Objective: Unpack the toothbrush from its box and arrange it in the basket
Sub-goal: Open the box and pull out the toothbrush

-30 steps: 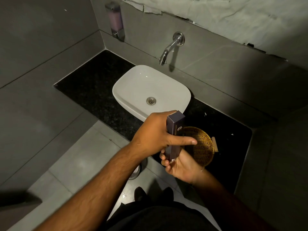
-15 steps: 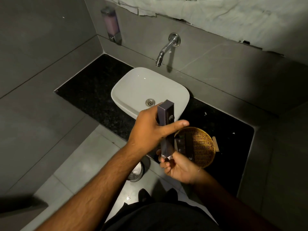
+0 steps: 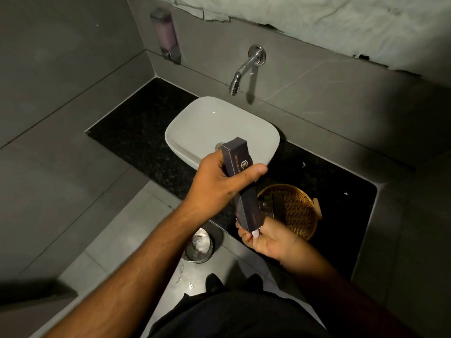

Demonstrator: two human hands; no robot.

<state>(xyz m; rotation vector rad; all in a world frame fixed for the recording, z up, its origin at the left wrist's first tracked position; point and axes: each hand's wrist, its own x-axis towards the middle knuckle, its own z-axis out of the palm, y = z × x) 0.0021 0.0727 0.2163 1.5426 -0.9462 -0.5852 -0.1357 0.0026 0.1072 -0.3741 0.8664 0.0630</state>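
Observation:
A long dark purple toothbrush box (image 3: 244,191) with a gold logo stands nearly upright in front of me, over the sink's front edge. My left hand (image 3: 217,184) grips its upper half, thumb across the front. My right hand (image 3: 266,237) is at the box's lower end, fingers pinching a pale tip (image 3: 255,232) that sticks out of the bottom opening. The round wicker basket (image 3: 296,208) sits on the black counter just right of the box, with another dark box (image 3: 271,206) lying inside it.
A white basin (image 3: 195,128) sits on the black stone counter (image 3: 136,132) under a wall tap (image 3: 244,69). A soap dispenser (image 3: 167,35) hangs on the wall at left. A small steel bin (image 3: 199,245) stands on the floor below the counter.
The box has risen and tilted its top toward the sink in my left hand. My right hand has shifted to the bottom end, where a pale tip now shows.

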